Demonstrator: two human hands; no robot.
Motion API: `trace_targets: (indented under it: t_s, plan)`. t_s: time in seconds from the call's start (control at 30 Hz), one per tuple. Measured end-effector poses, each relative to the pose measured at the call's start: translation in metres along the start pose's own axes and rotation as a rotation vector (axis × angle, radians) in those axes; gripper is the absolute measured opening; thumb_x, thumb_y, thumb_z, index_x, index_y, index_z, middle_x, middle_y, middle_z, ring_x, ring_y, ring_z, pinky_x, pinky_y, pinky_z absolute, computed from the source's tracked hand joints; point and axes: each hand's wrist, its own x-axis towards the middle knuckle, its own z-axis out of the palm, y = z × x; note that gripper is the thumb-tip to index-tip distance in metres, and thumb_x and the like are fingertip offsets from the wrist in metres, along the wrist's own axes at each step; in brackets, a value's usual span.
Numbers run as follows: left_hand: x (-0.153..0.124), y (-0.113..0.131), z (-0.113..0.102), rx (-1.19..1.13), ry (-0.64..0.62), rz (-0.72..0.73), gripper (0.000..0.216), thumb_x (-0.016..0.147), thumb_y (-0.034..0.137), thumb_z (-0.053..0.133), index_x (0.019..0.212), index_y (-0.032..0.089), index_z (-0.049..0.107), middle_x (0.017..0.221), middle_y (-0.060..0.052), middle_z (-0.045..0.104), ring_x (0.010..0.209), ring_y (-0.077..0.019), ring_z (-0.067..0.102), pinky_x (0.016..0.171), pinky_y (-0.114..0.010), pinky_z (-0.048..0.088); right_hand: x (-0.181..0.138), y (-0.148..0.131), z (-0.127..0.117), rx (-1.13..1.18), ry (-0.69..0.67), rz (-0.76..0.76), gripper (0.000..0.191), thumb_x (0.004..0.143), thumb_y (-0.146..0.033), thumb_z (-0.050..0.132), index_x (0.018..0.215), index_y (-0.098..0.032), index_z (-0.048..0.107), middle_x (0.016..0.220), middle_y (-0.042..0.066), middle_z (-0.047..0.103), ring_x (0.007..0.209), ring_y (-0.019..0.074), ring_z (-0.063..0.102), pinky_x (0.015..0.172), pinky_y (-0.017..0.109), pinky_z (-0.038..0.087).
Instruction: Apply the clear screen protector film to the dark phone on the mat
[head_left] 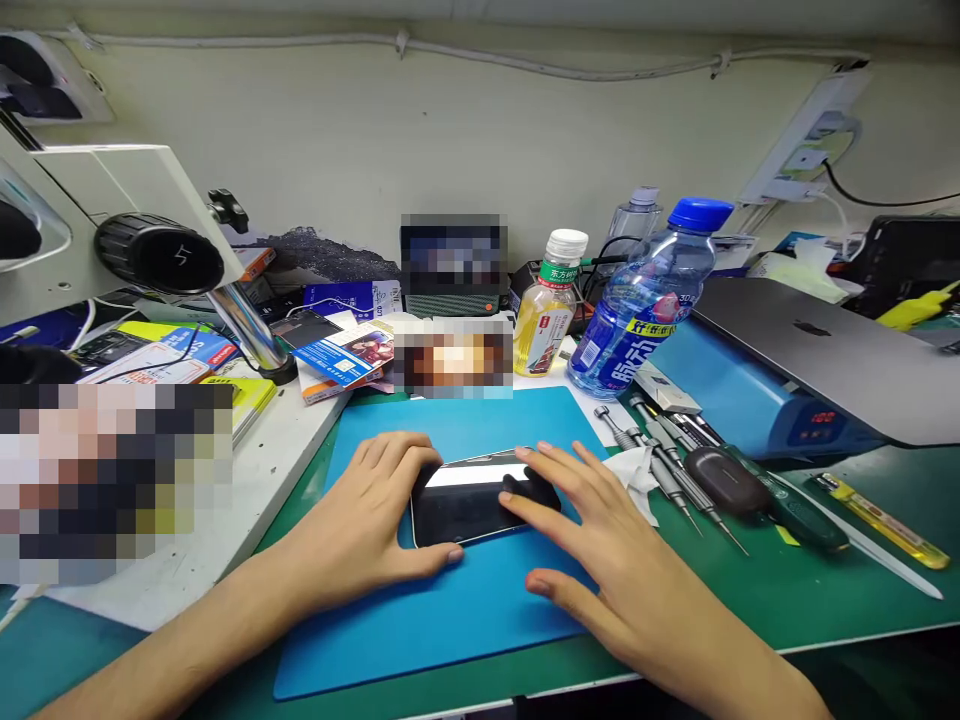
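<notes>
A smartphone with a dark, glossy screen lies face up on a blue mat. My left hand grips its left end, thumb along the near edge and fingers bent over the far side. Over the phone's right part is my right hand with its fingers spread. Its index fingertip is at the screen, and another fingertip reaches the far edge; whether they press on it I cannot tell. The right thumb is apart from the phone, above the mat.
Right of the mat lie screwdrivers, a dark oval case and a yellow cutter. A large blue-capped bottle and a tea bottle stand behind. A laptop sits at right. A microscope stand rises at left.
</notes>
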Motion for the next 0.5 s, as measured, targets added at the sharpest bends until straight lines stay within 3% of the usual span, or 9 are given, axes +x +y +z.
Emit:
trace_targets:
  t_s: [0.23, 0.4, 0.5]
  plan:
    - [0.003, 0.000, 0.002, -0.078, -0.007, -0.094, 0.065, 0.085, 0.061, 0.094, 0.131, 0.027, 0.061, 0.137, -0.010, 0.065, 0.127, -0.0391, 0.061, 0.105, -0.057, 0.055, 0.017, 0.004, 0.009, -0.126, 0.076, 0.070, 0.041, 0.119, -0.043, 0.050, 0.149, -0.028, 0.074, 0.175, 0.011, 0.057, 0.160, 0.0403, 0.056, 0.123, 0.073, 0.055]
    - [0.003, 0.002, 0.002, -0.111, 0.011, -0.133, 0.065, 0.081, 0.059, 0.097, 0.126, 0.027, 0.063, 0.135, -0.009, 0.066, 0.126, -0.0388, 0.062, 0.105, -0.056, 0.057, 0.015, 0.003, 0.009, -0.078, 0.109, -0.042, 0.053, 0.117, -0.053, 0.055, 0.150, -0.015, 0.072, 0.166, 0.014, 0.065, 0.158, 0.0342, 0.057, 0.126, 0.055, 0.058]
    - [0.003, 0.002, 0.003, -0.120, 0.017, -0.138, 0.066, 0.080, 0.058, 0.098, 0.126, 0.027, 0.063, 0.136, -0.009, 0.066, 0.126, -0.0390, 0.063, 0.106, -0.057, 0.056, 0.013, 0.000, 0.007, -0.008, 0.135, -0.131, 0.044, 0.116, -0.048, 0.059, 0.146, -0.018, 0.074, 0.161, 0.011, 0.069, 0.157, 0.0294, 0.056, 0.129, 0.050, 0.054]
